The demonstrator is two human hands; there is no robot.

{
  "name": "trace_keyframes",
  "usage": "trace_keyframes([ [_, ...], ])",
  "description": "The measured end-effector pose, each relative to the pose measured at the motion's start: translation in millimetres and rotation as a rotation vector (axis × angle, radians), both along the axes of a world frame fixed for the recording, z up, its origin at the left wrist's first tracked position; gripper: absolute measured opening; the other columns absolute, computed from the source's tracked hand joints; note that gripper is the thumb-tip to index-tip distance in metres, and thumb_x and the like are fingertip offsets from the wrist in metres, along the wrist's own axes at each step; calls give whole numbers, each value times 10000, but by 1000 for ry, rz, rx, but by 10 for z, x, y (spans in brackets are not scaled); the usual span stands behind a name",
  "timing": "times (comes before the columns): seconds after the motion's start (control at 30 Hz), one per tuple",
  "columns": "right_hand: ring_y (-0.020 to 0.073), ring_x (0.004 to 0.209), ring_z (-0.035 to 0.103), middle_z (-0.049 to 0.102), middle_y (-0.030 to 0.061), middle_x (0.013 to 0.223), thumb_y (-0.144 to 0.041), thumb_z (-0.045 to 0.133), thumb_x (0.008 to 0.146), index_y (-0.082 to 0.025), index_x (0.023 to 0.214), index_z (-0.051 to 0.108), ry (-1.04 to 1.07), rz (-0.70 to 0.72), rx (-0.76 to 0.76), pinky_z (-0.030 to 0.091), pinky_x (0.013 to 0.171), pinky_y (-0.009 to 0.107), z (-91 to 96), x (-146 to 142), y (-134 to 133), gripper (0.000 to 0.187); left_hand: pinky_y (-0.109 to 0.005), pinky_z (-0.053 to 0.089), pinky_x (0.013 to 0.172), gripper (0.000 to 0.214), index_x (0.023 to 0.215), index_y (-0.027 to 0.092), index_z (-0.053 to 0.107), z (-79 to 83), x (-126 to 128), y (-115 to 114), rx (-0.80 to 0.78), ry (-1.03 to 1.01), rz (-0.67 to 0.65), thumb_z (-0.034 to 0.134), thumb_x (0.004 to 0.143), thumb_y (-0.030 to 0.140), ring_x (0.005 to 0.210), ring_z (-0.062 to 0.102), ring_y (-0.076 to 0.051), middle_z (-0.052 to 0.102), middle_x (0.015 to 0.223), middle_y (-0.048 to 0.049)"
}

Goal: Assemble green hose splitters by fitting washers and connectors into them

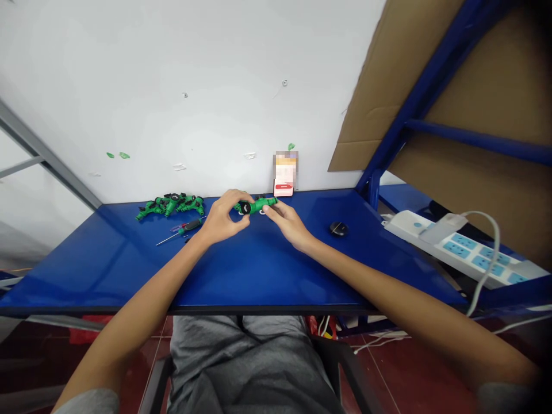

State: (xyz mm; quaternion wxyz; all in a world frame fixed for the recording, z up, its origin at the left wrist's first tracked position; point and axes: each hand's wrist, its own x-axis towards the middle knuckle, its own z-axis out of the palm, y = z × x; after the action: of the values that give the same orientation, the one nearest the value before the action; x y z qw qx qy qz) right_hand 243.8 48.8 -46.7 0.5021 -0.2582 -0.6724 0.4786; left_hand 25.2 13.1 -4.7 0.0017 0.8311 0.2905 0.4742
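Note:
A green plastic fitting with black parts and white rings [259, 205] is held up over the blue table, between my two hands. My left hand [224, 218] curls its thumb and fingers round the fitting's left end, by a round black part. At the other end my right hand [288, 223] pinches the fitting between thumb and fingers. Left of my left hand lies a screwdriver with a dark green handle [196, 223], and a second, thinner screwdriver [178, 228] lies beside it. Farther left, several similar green and black fittings [172, 204] are piled against the wall.
A lit phone [283, 175] leans on the white wall behind my hands. On the blue table [259, 276] a small round black object [338, 229] sits to the right. A white power strip [461, 247] with a cable stands beyond the table's right edge, near a blue metal frame [373, 187].

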Motion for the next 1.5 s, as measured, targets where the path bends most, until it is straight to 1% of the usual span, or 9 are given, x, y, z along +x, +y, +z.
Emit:
trace_keyframes([
  [0.17,284,1162,718,786,50,1181,-722,724,942,-270,1150,758,-54,-38,71,556,1095,469,-6,2,-23,498,-417,563,996,386,1136,212,609,-45,-24,47,33,27,48,594,812,4,1113,676,-239,723,1158,-80],
  [0.4,298,1323,674,709,93,1396,-695,746,941,-290,1232,781,-58,-76,203,532,1165,486,-105,-15,64,501,-428,538,979,374,1088,229,527,-42,-48,82,65,81,68,570,818,-27,1121,623,-250,640,1154,-92],
  [0.57,322,1254,726,778,86,1355,-657,707,979,-278,1327,759,-108,-86,188,546,1142,519,-112,17,98,518,-380,561,892,370,1142,233,493,-54,-64,85,-93,7,65,765,891,238,1036,625,-222,589,1173,-78],
  [0.77,326,1274,720,798,49,1334,-421,712,1015,-331,1299,800,-203,-113,275,509,1185,545,23,52,-67,311,-321,505,735,285,1094,231,512,-66,-103,73,-382,34,123,694,981,420,748,616,-161,662,964,-9],
  [0.83,322,1262,722,796,41,1331,-382,720,1006,-343,1300,801,-214,-116,295,519,1179,549,72,66,-107,307,-307,506,716,324,1092,233,507,-79,-105,87,-460,-23,82,731,954,422,730,626,-152,680,958,-4],
  [1.03,297,1245,738,790,46,1325,-364,773,970,-318,1259,764,-162,-72,282,534,1189,557,76,93,-63,292,-317,611,732,442,1038,219,489,-136,-62,157,-764,-362,-222,852,879,415,799,701,-159,714,959,-21],
  [1.2,293,1216,758,802,80,1266,-384,828,935,-275,1148,701,-58,-102,246,565,1143,549,64,90,-32,271,-342,645,792,476,1040,204,537,-131,-49,156,-782,-470,-244,913,834,411,933,720,-193,724,1015,-45],
  [1.33,279,1076,771,812,77,1198,-426,839,927,-263,1117,747,-83,-151,298,598,1078,531,117,109,-48,266,-385,645,863,500,1061,199,553,-147,-59,159,-845,-502,-283,930,820,419,965,754,-219,747,1037,-61],
  [1.5,289,1069,769,829,60,1181,-447,822,945,-286,1100,806,-103,-183,324,606,1055,538,169,115,-96,224,-392,644,854,494,1082,186,574,-218,-55,193,-909,-528,-335,917,833,439,963,787,-244,764,1053,-90],
])
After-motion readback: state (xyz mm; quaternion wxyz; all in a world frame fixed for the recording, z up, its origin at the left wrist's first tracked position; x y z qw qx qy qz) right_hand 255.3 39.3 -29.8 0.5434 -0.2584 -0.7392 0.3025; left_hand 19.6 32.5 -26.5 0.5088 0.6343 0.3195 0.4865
